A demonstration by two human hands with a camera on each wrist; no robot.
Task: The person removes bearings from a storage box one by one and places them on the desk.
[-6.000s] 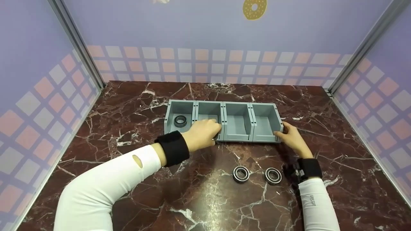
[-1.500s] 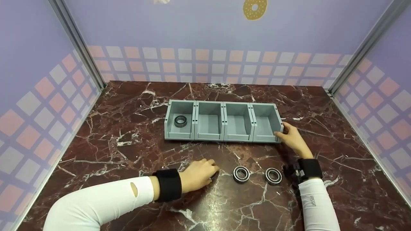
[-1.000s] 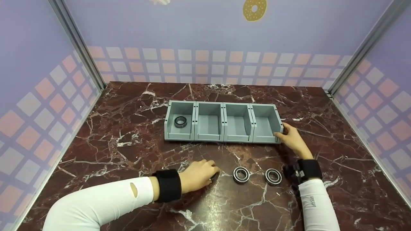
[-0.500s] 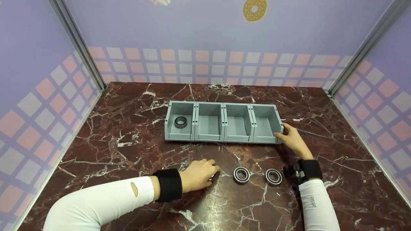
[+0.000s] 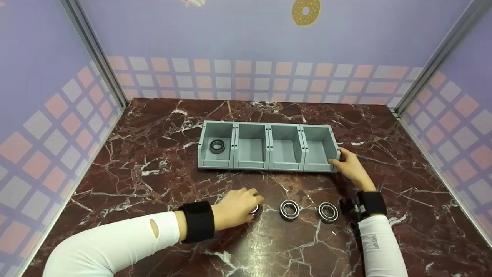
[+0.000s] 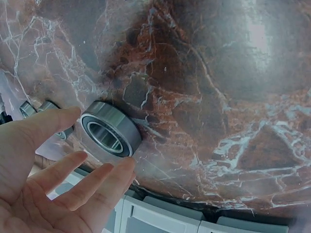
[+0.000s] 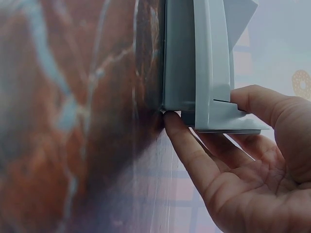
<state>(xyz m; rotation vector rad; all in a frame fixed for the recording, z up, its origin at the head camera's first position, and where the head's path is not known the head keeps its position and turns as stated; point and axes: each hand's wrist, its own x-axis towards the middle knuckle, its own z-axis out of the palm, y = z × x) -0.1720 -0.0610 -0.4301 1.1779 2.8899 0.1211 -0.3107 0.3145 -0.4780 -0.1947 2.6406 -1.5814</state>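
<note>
A bearing [image 6: 112, 128] lies on the marbled table beside two more. My left hand [image 5: 236, 207] is at it, thumb tip and fingertips right at its edges with the fingers loosely spread. In the head view the hand partly covers this bearing. The middle bearing [image 5: 289, 210] and the right bearing [image 5: 328, 212] lie in line with it. My right hand [image 5: 349, 166] holds the right end of a row of grey storage bins [image 5: 286, 166], thumb over the wall and fingers outside, as the right wrist view shows too. Another bearing [image 5: 217, 146] sits in the leftmost bin.
The bin row stands behind the bearings, its low fronts facing me. Purple walls with a tile pattern [image 5: 265, 79] enclose the reddish-brown marbled table [image 5: 165, 134] at the back and both sides.
My left hand has come from the second bin to the table in front with a bearing, set it down and loosened its fingers. My right hand has stayed on the bins.
</note>
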